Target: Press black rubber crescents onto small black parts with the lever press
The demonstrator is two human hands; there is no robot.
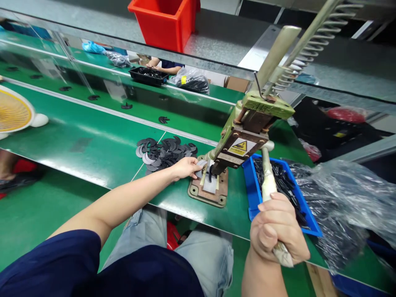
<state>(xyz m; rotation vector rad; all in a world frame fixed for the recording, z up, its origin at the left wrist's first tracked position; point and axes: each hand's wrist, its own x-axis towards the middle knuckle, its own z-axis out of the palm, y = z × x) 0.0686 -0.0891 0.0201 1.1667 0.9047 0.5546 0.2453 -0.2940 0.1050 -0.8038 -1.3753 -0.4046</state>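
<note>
My left hand [185, 168] pinches a flat grey curved piece [201, 165] at the left side of the press base [222, 199]. A black curved part [210, 173] stands on the metal plate [210, 186] under the head of the green hand press [236, 142]. With the fingers of my right hand [276, 231] wrapped round it, the press lever [268, 179] points down toward me. Left of the press lies a pile of dark and grey curved pieces [168, 150] on the green table.
A blue bin [252, 202] of black parts and clear plastic bags [349, 206] sit right of the press. Dark parts [163, 119] lie spaced along the green belt behind. Overhead, a red bin [167, 27] rests on the shelf. A fan [15, 111] stands at left; another person's hands [154, 64] show beyond.
</note>
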